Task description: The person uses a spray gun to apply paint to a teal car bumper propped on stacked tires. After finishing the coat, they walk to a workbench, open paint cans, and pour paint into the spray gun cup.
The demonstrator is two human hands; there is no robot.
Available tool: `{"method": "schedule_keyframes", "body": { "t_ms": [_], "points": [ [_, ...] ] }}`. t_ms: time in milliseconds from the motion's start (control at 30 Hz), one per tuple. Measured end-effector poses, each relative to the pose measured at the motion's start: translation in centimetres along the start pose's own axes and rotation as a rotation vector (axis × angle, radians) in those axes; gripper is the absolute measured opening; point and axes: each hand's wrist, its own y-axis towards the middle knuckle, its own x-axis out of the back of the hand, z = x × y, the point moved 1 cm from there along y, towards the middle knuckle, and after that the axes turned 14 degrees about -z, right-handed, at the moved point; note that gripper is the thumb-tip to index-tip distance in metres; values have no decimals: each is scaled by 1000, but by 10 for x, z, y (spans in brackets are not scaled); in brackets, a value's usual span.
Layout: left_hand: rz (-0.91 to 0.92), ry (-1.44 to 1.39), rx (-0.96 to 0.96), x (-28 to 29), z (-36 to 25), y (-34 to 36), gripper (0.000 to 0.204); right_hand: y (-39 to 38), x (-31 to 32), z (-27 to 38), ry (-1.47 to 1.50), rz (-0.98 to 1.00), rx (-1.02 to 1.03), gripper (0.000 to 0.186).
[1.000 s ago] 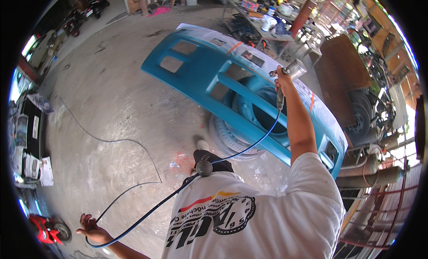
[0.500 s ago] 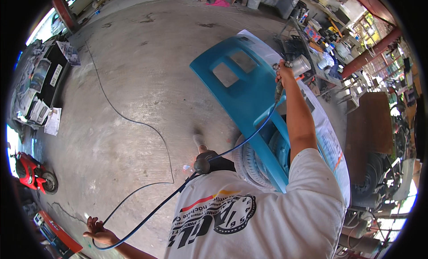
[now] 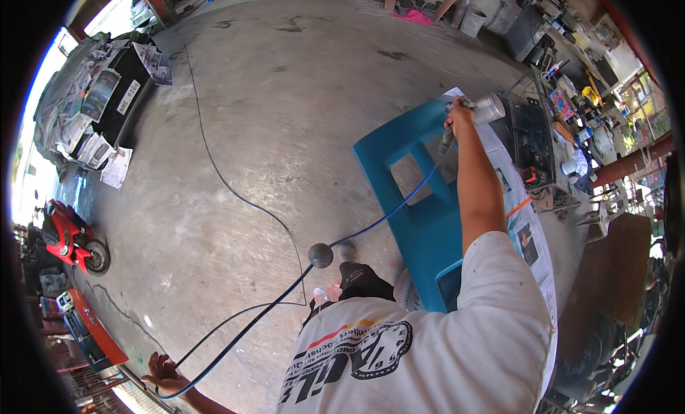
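My right hand is closed round a spray gun with a metal cup, at the far end of a teal panel. The panel, perhaps a vehicle bumper, has rectangular openings and slopes toward me. From the gun's lower end a blue air hose runs back to the lower left. There it loops round my left hand, which holds it up loosely, fingers partly spread. A grey ball shows over the hose; how they join is unclear.
White paper sheeting lies along the panel's right side, and a tire shows beneath it. Cluttered shelving stands at the right. A paper-covered black vehicle and a red motorcycle are at the left. Hose crosses the concrete floor.
My right hand with the spray gun has moved along the panel toward its far end. The view has shifted, so the surroundings sit farther right. My left hand stays low with the hose.
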Motion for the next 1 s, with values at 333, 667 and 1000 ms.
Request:
{"method": "schedule_keyframes", "body": {
  "t_ms": [333,667,1000],
  "points": [
    [229,-27,-31,-34,-12,-1,86,0,84,-31,-30,-49,-62,42],
    [530,-145,28,9,27,-3,88,-89,349,-96,37,-156,65,41],
    [641,-108,97,115,46,-6,88,-239,619,-177,-29,-369,64,41]
  ]
}}
